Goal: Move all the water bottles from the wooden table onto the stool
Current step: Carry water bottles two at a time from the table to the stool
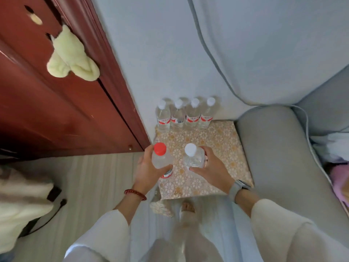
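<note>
My left hand (146, 170) grips a clear water bottle with a red cap (161, 157), held upright over the near left part of the stool (217, 140), whose top is covered in a floral cloth. My right hand (211, 168) grips a second clear bottle with a white cap (193, 156) beside it, also over the stool. Several white-capped bottles with red labels (186, 115) stand in a row along the stool's far edge, against the wall. The wooden table is not in view.
A grey sofa arm (273, 148) borders the stool on the right. A dark red door (56, 101) with a pale green cloth (71, 55) hanging on it stands at the left. Pale fabric and a black strap (24, 203) lie on the floor at the lower left.
</note>
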